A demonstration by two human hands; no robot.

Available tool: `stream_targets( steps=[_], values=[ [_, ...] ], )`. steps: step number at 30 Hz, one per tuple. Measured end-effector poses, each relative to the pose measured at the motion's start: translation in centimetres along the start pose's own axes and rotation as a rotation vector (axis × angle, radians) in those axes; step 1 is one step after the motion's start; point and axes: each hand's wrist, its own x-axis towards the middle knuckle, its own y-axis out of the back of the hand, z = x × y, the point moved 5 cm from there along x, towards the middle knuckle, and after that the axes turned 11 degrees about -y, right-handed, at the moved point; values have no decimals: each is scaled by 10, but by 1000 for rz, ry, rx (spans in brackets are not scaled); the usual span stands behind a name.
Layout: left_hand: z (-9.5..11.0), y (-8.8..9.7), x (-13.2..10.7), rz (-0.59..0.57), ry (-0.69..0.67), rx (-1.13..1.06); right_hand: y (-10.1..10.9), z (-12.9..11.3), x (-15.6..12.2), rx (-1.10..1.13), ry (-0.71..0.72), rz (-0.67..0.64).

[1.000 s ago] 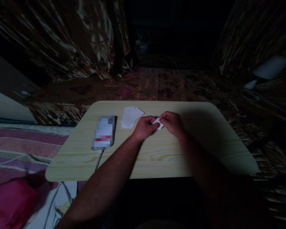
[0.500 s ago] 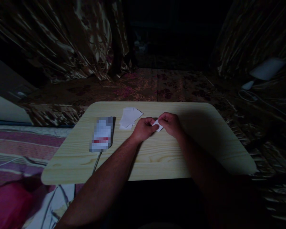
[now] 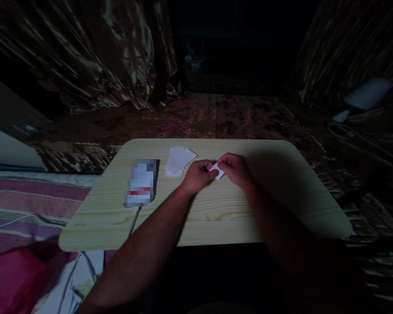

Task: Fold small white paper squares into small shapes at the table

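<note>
A small white piece of paper (image 3: 219, 173) is held between my two hands over the middle of the table. My left hand (image 3: 199, 176) pinches its left side, the thumb lying across it. On the far right edge of the paper, the fingers of my right hand (image 3: 234, 168) are closed in a pinch. Part of the paper is hidden by the fingers, and I cannot tell whether it is folded. Just beyond my left hand lies a loose stack of white paper sheets (image 3: 178, 160), one with a corner pointing right.
The pale wooden table (image 3: 222, 218) has rounded corners. At its left lies a phone (image 3: 140, 183), its screen blurred out, with a cable (image 3: 134, 221) running toward me. A lamp (image 3: 368, 93) stands at the right, and a striped bed cover (image 3: 42, 196) is at the left.
Almost nothing differs. Both hands keep their grip on the paper, and the whole view has shifted very slightly.
</note>
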Motion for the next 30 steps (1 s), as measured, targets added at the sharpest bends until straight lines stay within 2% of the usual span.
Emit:
stream_targets(
  steps=[16, 30],
  values=[
    [-6, 7, 2, 104, 7, 11, 1, 7, 4, -94, -64, 37],
    [-9, 11, 3, 154, 7, -17, 4, 7, 3, -55, -110, 42]
  ],
)
